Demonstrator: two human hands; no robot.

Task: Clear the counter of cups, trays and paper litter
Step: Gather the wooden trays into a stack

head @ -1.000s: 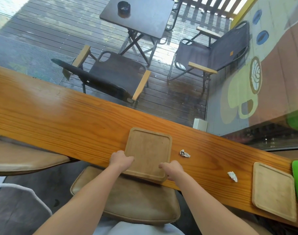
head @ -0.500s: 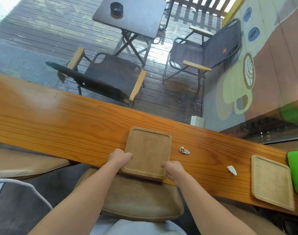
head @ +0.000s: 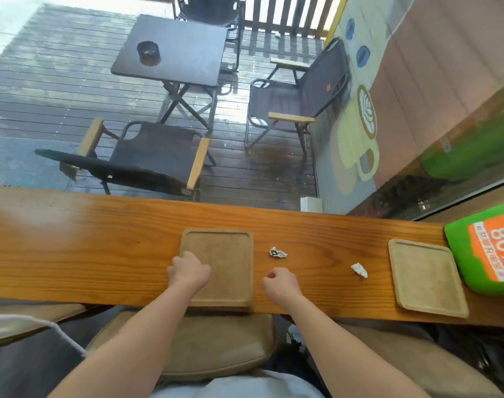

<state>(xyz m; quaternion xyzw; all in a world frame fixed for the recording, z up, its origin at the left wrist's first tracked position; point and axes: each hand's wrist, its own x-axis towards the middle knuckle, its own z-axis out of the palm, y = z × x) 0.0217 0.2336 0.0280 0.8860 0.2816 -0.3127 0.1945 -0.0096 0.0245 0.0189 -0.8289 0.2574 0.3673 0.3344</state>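
Note:
A square wooden tray (head: pixel 226 254) lies on the long wooden counter (head: pixel 72 242), its near edge at the counter's front edge. My left hand (head: pixel 189 272) rests curled on the tray's left front part, gripping its edge. Just right of the tray, my right hand (head: pixel 282 285) sits on the bare counter with its fingers curled and nothing in it. One crumpled paper scrap (head: pixel 277 252) lies just beyond my right hand. A second scrap (head: pixel 360 270) lies further right. Another wooden tray (head: pixel 426 278) sits near the counter's right end.
A green and orange printed board (head: pixel 486 254) lies at the counter's right end, beside the second tray. A padded stool (head: pixel 210 349) stands under the counter in front of me. Beyond the window are folding chairs and a dark table on a wet deck.
My right hand has let go of the tray's near edge and moved right onto the bare counter. My left hand has shifted up onto the tray's left side. The view has swung right.

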